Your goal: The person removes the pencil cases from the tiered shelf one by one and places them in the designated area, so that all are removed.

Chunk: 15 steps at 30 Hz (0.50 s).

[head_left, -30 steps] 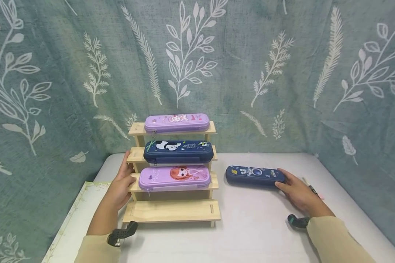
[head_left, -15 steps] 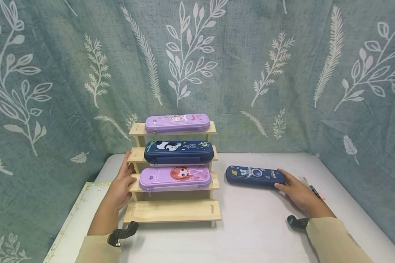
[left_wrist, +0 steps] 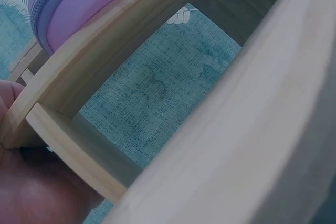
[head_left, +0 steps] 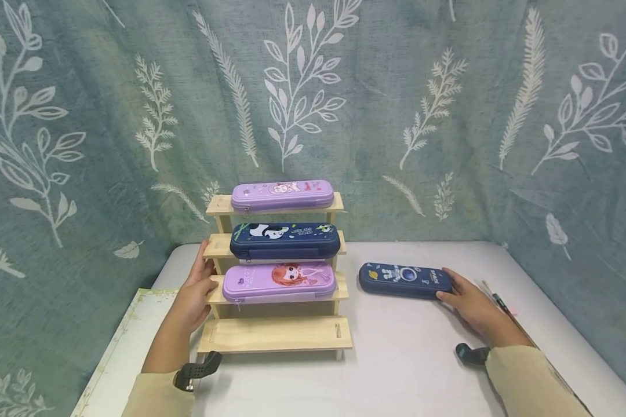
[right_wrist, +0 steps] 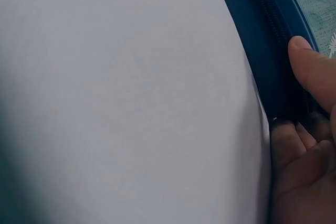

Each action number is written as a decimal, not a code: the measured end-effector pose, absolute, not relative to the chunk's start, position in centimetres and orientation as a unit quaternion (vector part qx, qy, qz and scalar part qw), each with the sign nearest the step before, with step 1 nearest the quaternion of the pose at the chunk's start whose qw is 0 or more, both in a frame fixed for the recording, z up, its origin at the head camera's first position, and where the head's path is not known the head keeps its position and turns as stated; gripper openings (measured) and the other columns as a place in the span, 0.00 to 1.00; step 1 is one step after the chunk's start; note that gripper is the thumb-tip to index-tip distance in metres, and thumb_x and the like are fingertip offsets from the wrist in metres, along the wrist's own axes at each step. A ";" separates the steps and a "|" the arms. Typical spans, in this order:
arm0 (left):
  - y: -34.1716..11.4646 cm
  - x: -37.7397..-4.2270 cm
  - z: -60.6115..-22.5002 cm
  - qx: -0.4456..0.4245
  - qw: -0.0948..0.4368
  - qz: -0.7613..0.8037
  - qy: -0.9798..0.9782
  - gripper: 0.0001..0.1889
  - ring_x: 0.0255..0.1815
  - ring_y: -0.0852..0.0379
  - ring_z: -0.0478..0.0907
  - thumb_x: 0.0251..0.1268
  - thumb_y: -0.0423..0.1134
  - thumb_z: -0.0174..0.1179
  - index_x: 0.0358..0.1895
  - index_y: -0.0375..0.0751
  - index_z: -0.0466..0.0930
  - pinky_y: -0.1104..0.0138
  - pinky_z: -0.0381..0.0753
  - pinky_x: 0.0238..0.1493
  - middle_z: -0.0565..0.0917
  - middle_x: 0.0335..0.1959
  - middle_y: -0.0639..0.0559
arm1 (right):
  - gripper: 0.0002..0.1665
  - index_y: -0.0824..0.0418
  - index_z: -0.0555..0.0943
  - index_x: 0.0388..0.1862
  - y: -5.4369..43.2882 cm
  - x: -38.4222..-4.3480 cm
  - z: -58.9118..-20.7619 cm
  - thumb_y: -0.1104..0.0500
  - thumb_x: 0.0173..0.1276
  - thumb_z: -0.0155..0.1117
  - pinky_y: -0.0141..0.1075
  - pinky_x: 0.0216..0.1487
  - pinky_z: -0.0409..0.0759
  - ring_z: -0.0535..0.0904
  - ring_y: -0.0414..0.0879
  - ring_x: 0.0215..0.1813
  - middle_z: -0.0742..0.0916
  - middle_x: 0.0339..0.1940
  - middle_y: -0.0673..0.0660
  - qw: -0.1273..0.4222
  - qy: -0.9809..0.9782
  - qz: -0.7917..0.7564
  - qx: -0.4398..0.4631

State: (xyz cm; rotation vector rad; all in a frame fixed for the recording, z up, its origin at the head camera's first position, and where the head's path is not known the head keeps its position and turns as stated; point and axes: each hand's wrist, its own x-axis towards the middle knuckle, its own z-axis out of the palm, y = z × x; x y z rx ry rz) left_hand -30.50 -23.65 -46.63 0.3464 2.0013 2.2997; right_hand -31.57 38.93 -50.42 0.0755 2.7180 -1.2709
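A stepped wooden display rack [head_left: 273, 335] stands left of centre in the head view. My left hand [head_left: 192, 298] grips its left side, thumb by the end of one shelf. In the left wrist view, a finger [left_wrist: 9, 93] and the shaded palm meet the shelf end. Three zipped pencil cases lie on the upper shelves: a lilac one [head_left: 283, 196] on top, a navy panda one [head_left: 287, 242] below, then a purple one with a red-haired girl [head_left: 280, 282]. My right hand [head_left: 472, 307] holds the right end of a navy space-print pencil case [head_left: 404, 280], thumb [right_wrist: 310, 69] along its near side.
A white cloth [head_left: 407, 359] covers the tabletop. Beside my right forearm lies a thin dark stick [head_left: 501, 302] with a pale tip. A leaf-edged sheet [head_left: 112, 353] lies at the left. A leaf-patterned green curtain [head_left: 365, 133] hangs behind and at both sides.
Both hands keep their places on the rack and the space-print pencil case. The head view has shifted slightly, and more of the thin stick shows beside my right forearm.
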 end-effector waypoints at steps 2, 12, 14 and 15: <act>-23.6 -30.6 -46.6 0.111 0.037 0.749 0.652 0.54 0.86 0.35 0.38 0.71 0.20 0.33 0.79 0.93 0.36 0.62 0.76 0.66 0.29 0.88 0.48 | 0.58 0.54 0.41 0.89 39.0 -31.4 -50.4 0.39 0.76 0.63 0.69 0.79 0.43 0.42 0.74 0.84 0.53 0.85 0.72 0.068 0.906 -0.416 0.031; -23.6 -30.7 -46.6 0.110 0.033 0.749 0.653 0.54 0.86 0.35 0.37 0.70 0.20 0.33 0.79 0.92 0.35 0.58 0.72 0.69 0.29 0.88 0.47 | 0.68 0.64 0.36 0.87 38.8 -31.1 -50.2 0.42 0.70 0.72 0.62 0.79 0.56 0.49 0.74 0.83 0.50 0.84 0.76 0.064 0.897 -0.435 0.047; -23.6 -30.7 -46.7 0.110 0.033 0.750 0.652 0.54 0.86 0.36 0.36 0.71 0.20 0.33 0.79 0.92 0.35 0.60 0.72 0.68 0.29 0.88 0.48 | 0.69 0.66 0.36 0.87 38.4 -30.7 -49.6 0.41 0.70 0.72 0.65 0.77 0.59 0.51 0.77 0.81 0.50 0.83 0.79 0.047 0.912 -0.404 0.049; -23.6 -30.7 -46.8 0.110 0.034 0.750 0.651 0.54 0.87 0.36 0.36 0.71 0.20 0.33 0.79 0.92 0.35 0.60 0.72 0.69 0.29 0.88 0.48 | 0.68 0.67 0.37 0.86 38.0 -30.4 -49.1 0.41 0.70 0.71 0.66 0.76 0.60 0.53 0.79 0.80 0.50 0.83 0.80 0.034 0.919 -0.389 0.053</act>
